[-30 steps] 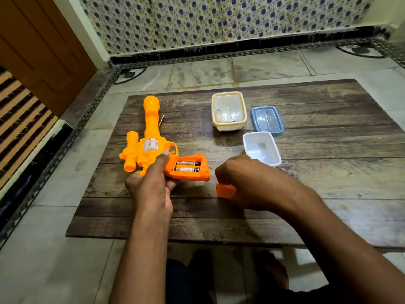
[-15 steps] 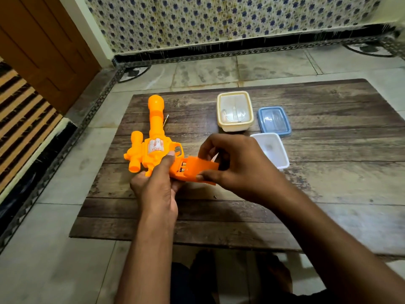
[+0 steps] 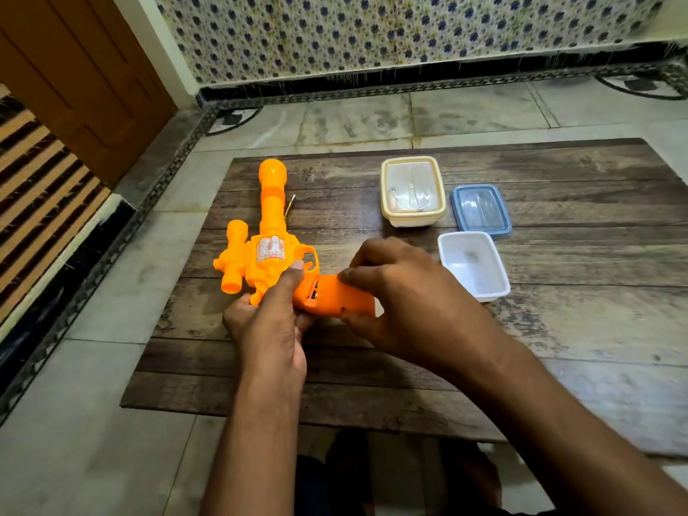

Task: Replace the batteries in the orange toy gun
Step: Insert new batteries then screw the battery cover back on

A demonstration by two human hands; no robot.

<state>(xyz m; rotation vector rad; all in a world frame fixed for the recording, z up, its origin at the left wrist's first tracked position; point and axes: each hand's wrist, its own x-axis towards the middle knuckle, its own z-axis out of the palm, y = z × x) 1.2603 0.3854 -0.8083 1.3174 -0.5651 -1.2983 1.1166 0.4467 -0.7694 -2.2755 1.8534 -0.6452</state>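
Orange toy gun lies on the wooden surface, barrel pointing away, grip toward the person. Left hand grips the gun body behind the trigger guard, fingers curled round it, thumb up by the silver sticker. Right hand pinches the orange battery cover between thumb below and fingers on top, pressing it onto the grip.

Change: a second ago the compartment was open with two batteries showing and the cover was down on the surface under the right hand; half a second ago it was being brought over. Now it sits over the compartment, only a thin gap at its left end with a bit of battery visible. So the batteries look to be in and this is the closing step; cover not fully seated yet, probably needs a slide or push to snap.

Also there: cream lidded box, blue lid, open white tub, thin metal tool beside the barrel, possibly a screwdriver.
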